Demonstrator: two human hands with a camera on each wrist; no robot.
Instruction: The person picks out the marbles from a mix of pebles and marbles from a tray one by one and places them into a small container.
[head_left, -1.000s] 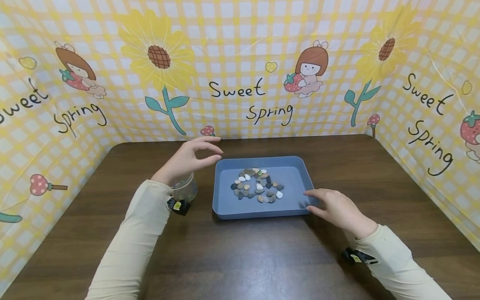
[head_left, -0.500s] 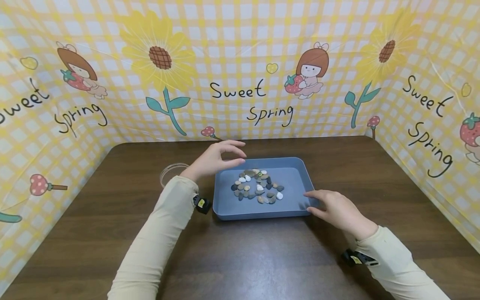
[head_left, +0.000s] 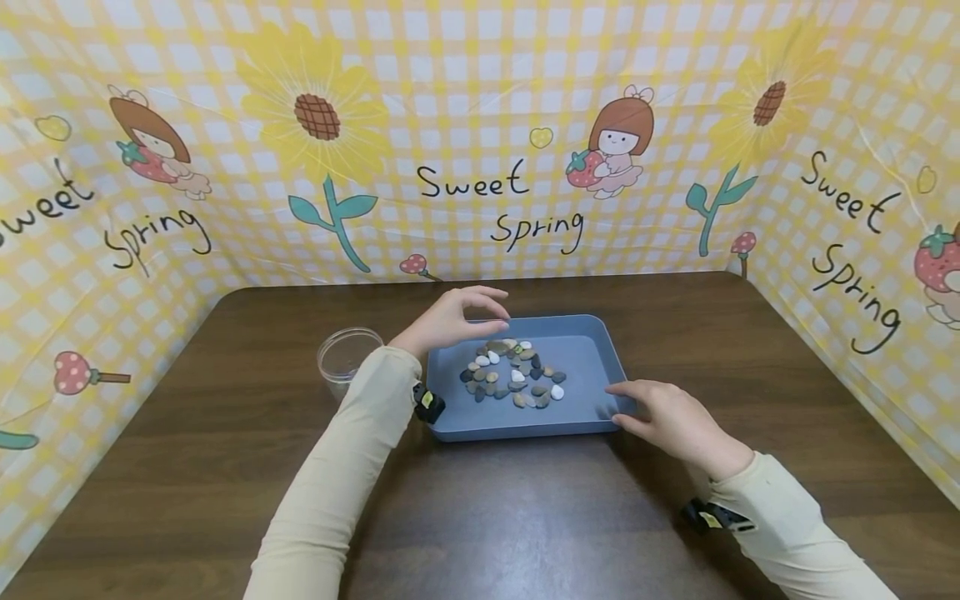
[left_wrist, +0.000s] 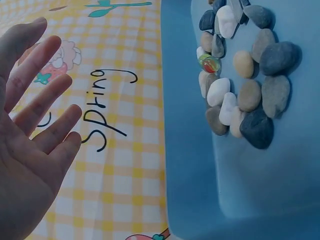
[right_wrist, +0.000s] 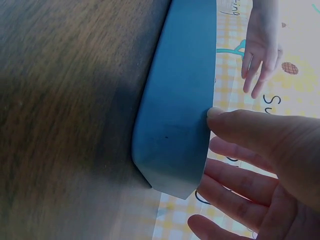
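Right hand [head_left: 671,417], fingers straight against the near right corner of the blue tray [head_left: 600,350], should brace it while the open, empty left hand [head_left: 453,321] above lowers onto the pebbles [head_left: 513,375] at the tray's middle.

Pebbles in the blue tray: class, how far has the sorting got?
Barely begun, it seems. The pebbles all lie heaped in the blue tray, and the clear cup beside it looks empty. The left hand hovers open over the heap; the right hand steadies the tray's corner.
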